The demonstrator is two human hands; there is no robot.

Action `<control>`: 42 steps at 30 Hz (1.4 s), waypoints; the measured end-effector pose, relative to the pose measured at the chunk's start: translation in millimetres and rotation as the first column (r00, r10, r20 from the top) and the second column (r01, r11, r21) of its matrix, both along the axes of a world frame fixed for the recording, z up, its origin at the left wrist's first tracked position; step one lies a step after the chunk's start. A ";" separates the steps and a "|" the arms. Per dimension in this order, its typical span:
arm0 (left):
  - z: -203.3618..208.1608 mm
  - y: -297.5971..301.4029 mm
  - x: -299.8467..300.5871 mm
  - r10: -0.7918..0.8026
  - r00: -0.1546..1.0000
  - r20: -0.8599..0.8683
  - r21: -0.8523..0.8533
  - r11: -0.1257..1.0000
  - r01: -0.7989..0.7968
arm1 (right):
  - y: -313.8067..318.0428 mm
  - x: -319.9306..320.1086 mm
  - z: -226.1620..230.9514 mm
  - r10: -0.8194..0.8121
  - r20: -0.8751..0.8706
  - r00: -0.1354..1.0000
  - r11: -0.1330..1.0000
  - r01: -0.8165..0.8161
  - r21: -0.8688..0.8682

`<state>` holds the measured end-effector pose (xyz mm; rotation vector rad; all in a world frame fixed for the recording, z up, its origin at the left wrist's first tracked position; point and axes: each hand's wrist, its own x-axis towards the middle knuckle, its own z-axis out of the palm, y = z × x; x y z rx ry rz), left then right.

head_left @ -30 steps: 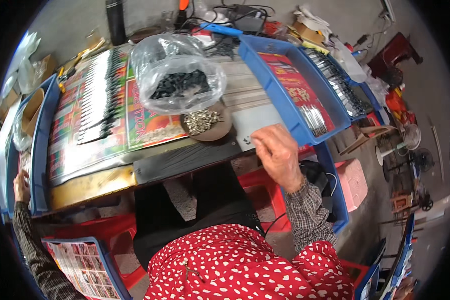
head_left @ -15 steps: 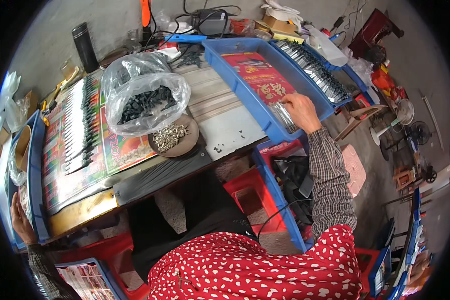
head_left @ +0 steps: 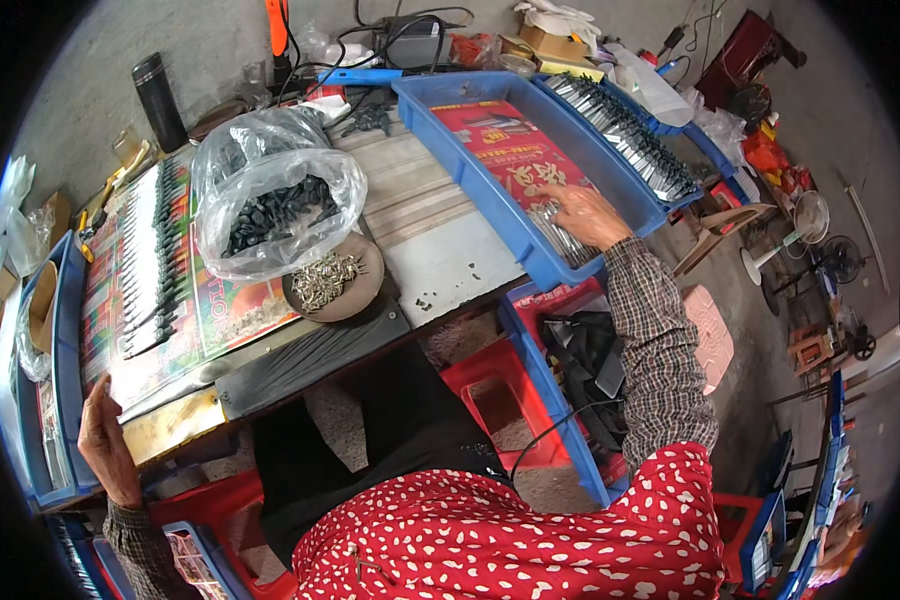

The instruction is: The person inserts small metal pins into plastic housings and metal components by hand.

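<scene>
We have our right hand (head_left: 588, 215) reaching into a long blue tray (head_left: 470, 190), fingers bent over a bundle of slim silvery metal rods (head_left: 562, 232) at the tray's near end. We cannot tell whether the fingers grip any of the rods or only rest on them. Under the rods and beyond them, a red printed sheet (head_left: 510, 150) lines the tray. Our left hand (head_left: 107, 448) hangs well apart, by the front left edge of the desk (head_left: 455, 285), its fingers loosely curved and released. Just beside it stands another blue tray (head_left: 67, 350), with a piece of brown cardboard (head_left: 43, 308) inside.

Farther out, between our hands, a shallow brown bowl (head_left: 365, 290) sits near the desk's front edge, holding a heap of small brass-coloured metal parts (head_left: 325, 278). Just behind it, an open clear plastic bag (head_left: 345, 180) holds many small black pieces (head_left: 280, 212). To the left of the bag, a row of pale strips with dark ends (head_left: 148, 260) lies on colourful printed sheets. Beyond the right-hand tray we see a cluster of black-ended silvery pieces (head_left: 622, 135), and near the wall a black cylinder (head_left: 158, 102) stands slightly tilted in our view. Below the desk's right side, a lower blue tray (head_left: 552, 402) holds dark items.
</scene>
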<state>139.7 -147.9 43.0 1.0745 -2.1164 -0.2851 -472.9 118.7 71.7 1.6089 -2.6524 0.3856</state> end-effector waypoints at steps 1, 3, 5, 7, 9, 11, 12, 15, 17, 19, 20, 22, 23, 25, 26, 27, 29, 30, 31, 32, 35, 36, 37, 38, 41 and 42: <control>0.3 2.7 -4.8 -0.078 0.997 -0.022 0.057 0.995 0.079 | 2.2 -1.9 0.4 0.004 -0.047 0.999 0.999 -0.002 0.039; 6.2 15.6 -19.4 -0.120 0.991 -0.066 0.180 0.975 0.130 | 5.9 -6.6 0.6 0.007 -0.095 0.995 0.997 0.001 0.080; 1.0 20.1 -25.0 -0.146 0.985 -0.095 0.154 0.975 0.159 | 3.7 -11.3 -2.1 -0.006 -0.090 0.996 0.993 0.016 0.114; 3.8 28.5 -33.4 -0.163 0.973 -0.163 0.197 0.961 0.194 | 3.3 -11.0 -1.2 -0.006 -0.064 0.998 0.995 0.013 0.098; 0.4 30.7 -31.3 -0.144 0.968 -0.204 0.276 0.940 0.199 | 3.3 -7.5 3.1 -0.009 -0.040 0.999 0.997 0.012 0.082; -2.0 36.2 -35.1 -0.119 0.946 -0.300 0.348 0.910 0.225 | 4.0 0.5 9.4 -0.058 0.017 0.998 0.998 0.057 0.031; -1.6 38.8 -36.7 -0.120 0.945 -0.303 0.347 0.910 0.227 | 5.3 2.6 11.7 -0.059 0.014 0.998 0.998 0.058 0.031; 1.1 50.5 -44.1 -0.127 0.941 -0.314 0.352 0.905 0.240 | 9.7 0.3 10.7 -0.089 -0.009 0.996 0.996 0.089 -0.007; -2.2 54.4 -43.2 -0.121 0.938 -0.326 0.363 0.900 0.242 | 4.9 -7.1 6.2 -0.097 -0.161 0.982 0.982 0.120 0.146; -1.4 60.4 -47.0 -0.136 0.929 -0.345 0.348 0.900 0.261 | 5.7 -9.0 9.4 -0.124 -0.111 0.986 0.969 0.145 0.202; -0.1 64.0 -49.4 -0.132 0.928 -0.348 0.349 0.901 0.259 | 6.4 -8.0 11.8 -0.160 -0.059 0.985 0.953 0.169 0.253; 2.0 70.1 -54.7 -0.155 0.900 -0.406 0.368 0.875 0.316 | 12.6 -1.5 14.0 -0.135 -0.098 0.986 0.979 0.148 0.142; 4.3 73.0 -59.1 -0.150 0.891 -0.429 0.398 0.854 0.336 | 16.0 4.2 15.1 -0.118 -0.136 0.984 0.992 0.123 0.030; 5.9 77.8 -66.1 -0.140 0.879 -0.456 0.441 0.822 0.360 | 17.3 21.5 20.7 -0.133 -0.123 0.984 0.987 0.119 -0.111; 7.9 81.2 -67.1 -0.127 0.871 -0.474 0.480 0.793 0.376 | 13.7 34.5 25.5 -0.140 -0.095 0.986 0.961 0.112 -0.253; 11.4 83.8 -68.9 -0.126 0.858 -0.497 0.529 0.740 0.415 | 11.9 57.0 38.8 -0.133 -0.050 0.990 0.951 0.113 -0.289; 11.0 89.7 -77.9 -0.115 0.838 -0.533 0.533 0.724 0.438 | 9.6 84.4 46.8 -0.077 0.000 0.997 0.921 0.071 -0.384; 10.5 93.8 -80.4 -0.091 0.821 -0.563 0.548 0.703 0.453 | 7.9 97.8 48.9 -0.034 0.052 0.998 0.876 0.055 -0.479; 14.2 97.6 -86.8 -0.088 0.811 -0.579 0.564 0.675 0.476 | 6.9 115.0 51.1 -0.015 0.059 0.998 0.881 0.041 -0.472; 20.4 102.3 -92.9 -0.083 0.802 -0.592 0.579 0.649 0.494 | 5.1 134.9 54.2 0.064 0.217 0.974 0.871 0.051 -0.488; 17.8 114.6 -110.5 -0.098 0.724 -0.683 0.551 0.582 0.598 | -0.8 183.5 48.8 0.209 0.553 0.806 0.890 0.077 -0.449; 19.5 119.1 -114.4 -0.100 0.709 -0.698 0.555 0.551 0.624 | -4.0 197.4 44.5 0.234 0.643 0.729 0.907 0.073 -0.414; 21.2 123.2 -118.4 -0.075 0.704 -0.706 0.589 0.489 0.643 | -6.5 207.7 39.4 0.290 0.663 0.690 0.917 -0.002 -0.399; 20.7 126.1 -122.5 -0.052 0.696 -0.716 0.615 0.425 0.664 | -9.4 217.1 29.0 0.354 0.725 0.591 0.905 -0.020 -0.425; 12.1 136.1 -130.6 0.025 0.647 -0.762 0.621 0.314 0.718 | -18.6 247.7 8.5 0.362 0.854 0.374 0.932 -0.111 -0.346; 10.2 138.1 -131.0 0.038 0.632 -0.774 0.613 0.297 0.732 | -22.8 260.2 4.0 0.355 0.880 0.314 0.935 -0.112 -0.337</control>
